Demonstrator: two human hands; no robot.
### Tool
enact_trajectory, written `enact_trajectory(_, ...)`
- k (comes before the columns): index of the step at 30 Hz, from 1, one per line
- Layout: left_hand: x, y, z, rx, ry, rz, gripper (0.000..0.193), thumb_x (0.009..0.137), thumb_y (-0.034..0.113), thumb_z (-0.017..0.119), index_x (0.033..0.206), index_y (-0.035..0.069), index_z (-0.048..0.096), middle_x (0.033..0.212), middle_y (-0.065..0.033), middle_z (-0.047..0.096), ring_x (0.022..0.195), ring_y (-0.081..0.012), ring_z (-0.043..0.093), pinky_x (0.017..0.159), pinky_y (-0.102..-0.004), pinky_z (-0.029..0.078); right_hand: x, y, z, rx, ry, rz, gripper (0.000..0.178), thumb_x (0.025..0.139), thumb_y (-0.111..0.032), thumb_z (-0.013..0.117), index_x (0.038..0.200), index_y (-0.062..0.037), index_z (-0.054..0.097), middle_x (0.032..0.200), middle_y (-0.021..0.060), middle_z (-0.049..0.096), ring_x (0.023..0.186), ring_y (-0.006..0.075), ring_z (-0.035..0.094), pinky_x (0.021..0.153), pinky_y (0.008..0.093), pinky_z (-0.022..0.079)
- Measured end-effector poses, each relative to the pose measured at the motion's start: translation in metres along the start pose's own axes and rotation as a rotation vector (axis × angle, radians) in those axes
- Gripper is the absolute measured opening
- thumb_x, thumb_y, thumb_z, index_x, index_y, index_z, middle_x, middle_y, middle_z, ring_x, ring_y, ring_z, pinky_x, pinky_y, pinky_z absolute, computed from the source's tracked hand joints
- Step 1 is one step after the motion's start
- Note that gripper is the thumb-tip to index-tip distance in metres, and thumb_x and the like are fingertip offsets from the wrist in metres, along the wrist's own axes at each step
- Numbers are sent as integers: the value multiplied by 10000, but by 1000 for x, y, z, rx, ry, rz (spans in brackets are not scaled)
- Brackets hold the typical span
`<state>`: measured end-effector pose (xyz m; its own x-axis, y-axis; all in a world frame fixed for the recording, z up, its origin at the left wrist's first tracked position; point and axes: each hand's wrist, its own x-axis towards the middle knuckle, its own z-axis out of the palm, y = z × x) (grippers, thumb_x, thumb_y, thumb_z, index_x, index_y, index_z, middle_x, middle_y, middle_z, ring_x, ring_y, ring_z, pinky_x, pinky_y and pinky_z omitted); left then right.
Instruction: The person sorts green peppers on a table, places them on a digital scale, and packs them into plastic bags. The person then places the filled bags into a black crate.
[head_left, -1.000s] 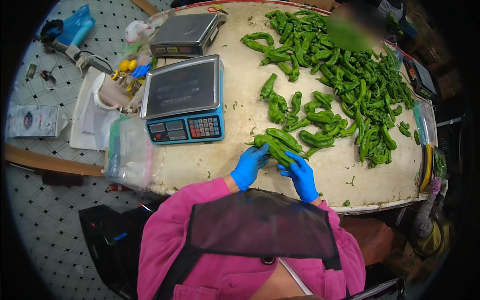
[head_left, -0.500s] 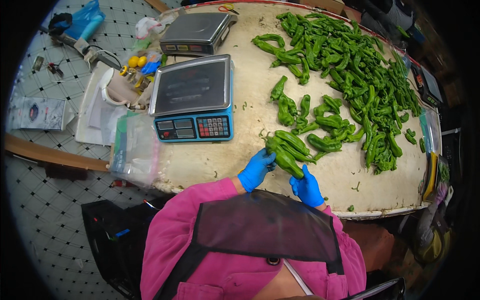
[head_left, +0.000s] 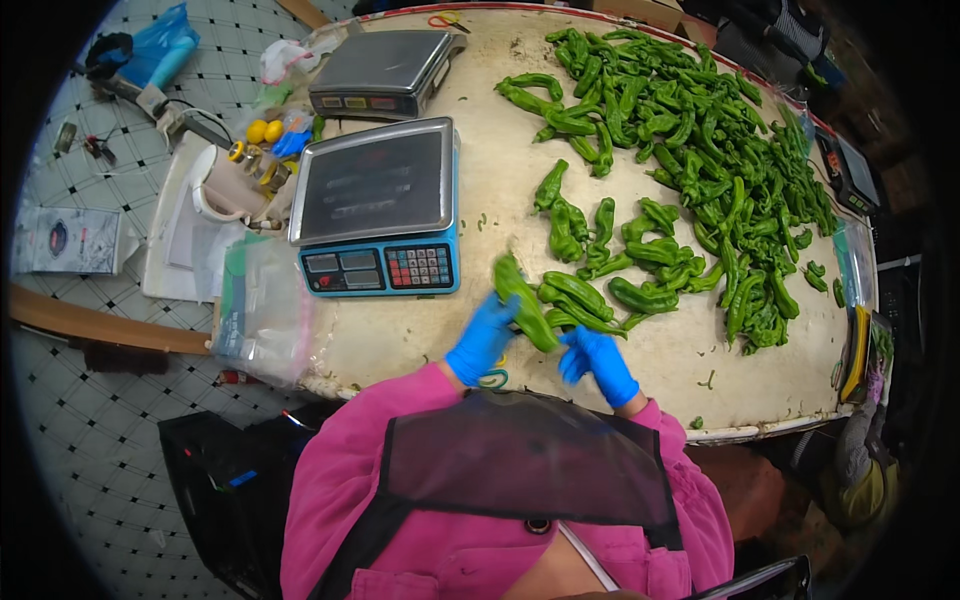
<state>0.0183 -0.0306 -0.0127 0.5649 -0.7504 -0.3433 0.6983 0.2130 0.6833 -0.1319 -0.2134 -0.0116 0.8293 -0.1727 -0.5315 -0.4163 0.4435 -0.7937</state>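
My left hand (head_left: 484,338), in a blue glove, is closed around a long green pepper (head_left: 527,305), which slants down to the right. Close to the pepper's lower end is my gloved right hand (head_left: 600,366), its slightly smeared fingers apart and nothing visible in them. Just beyond the hands, a few green peppers (head_left: 580,296) lie together on the table. A teal handle loop (head_left: 493,379), perhaps of scissors, shows beside my left wrist, mostly hidden.
A large heap of green peppers (head_left: 690,140) covers the table's (head_left: 480,180) far right. To the left stand a blue scale (head_left: 375,210) and a grey scale (head_left: 385,72). Clear plastic bags (head_left: 265,320) hang at the left edge. Red-handled scissors (head_left: 447,21) lie at the back.
My left hand has shifted slightly left and down with the pepper, which now stands steeper and apart from the peppers beyond. My right hand has moved left and its fingers have come away.
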Motion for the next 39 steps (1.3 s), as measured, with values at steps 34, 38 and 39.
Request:
enact_trajectory(34, 8, 6, 32, 638, -136, -123, 312, 938, 53, 590, 1250, 58, 596, 993, -74, 660, 802, -135, 659, 696, -260, 532, -27, -14, -30, -244, 78, -224, 335, 948, -168, 598, 1263, -61, 631, 1017, 57, 658, 885, 111, 604, 751, 240, 500)
enact_trajectory(38, 6, -2, 29, 635, -128, -174, 324, 958, 112, 578, 1280, 74, 560, 947, -83, 663, 712, -120, 636, 646, -243, 506, -27, 0, -39, -182, 134, -87, 325, 973, -247, 545, 1168, -12, 657, 900, 80, 678, 744, 113, 621, 614, 241, 494)
enact_trajectory(39, 6, -3, 31, 608, -128, -191, 334, 967, 134, 570, 1295, 77, 546, 947, -87, 662, 714, -120, 633, 646, -244, 505, -29, -1, -42, -169, 152, -74, 327, 976, -255, 534, 1134, 1, 663, 868, 79, 676, 708, 118, 621, 584, 247, 488)
